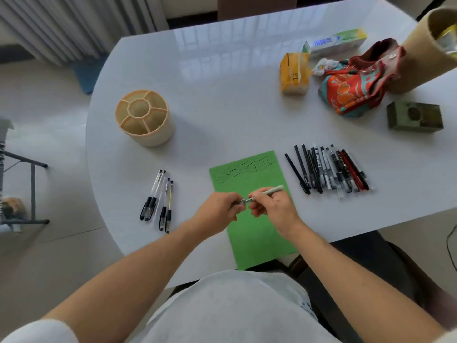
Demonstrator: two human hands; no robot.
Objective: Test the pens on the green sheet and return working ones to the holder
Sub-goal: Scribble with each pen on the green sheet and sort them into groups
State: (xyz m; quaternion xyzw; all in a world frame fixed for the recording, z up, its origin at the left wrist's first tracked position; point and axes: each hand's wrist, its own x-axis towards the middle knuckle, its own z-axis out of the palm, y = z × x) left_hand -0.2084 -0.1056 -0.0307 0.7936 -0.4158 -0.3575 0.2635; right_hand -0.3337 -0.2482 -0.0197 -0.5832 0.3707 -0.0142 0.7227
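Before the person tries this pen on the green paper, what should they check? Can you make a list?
1. Pen held firmly: ok. The right hand grips the pale pen.
2. Cap off: cannot tell. The left hand pinches the tip end, and its fingers hide it.
3. Room to write: ok. The green sheet has scribbles only near its far edge.
4. Holder ready: ok. The beige holder stands upright with no pens showing inside.
5. Piles kept apart: ok. Five pens lie left of the sheet, the big row of pens on its right.
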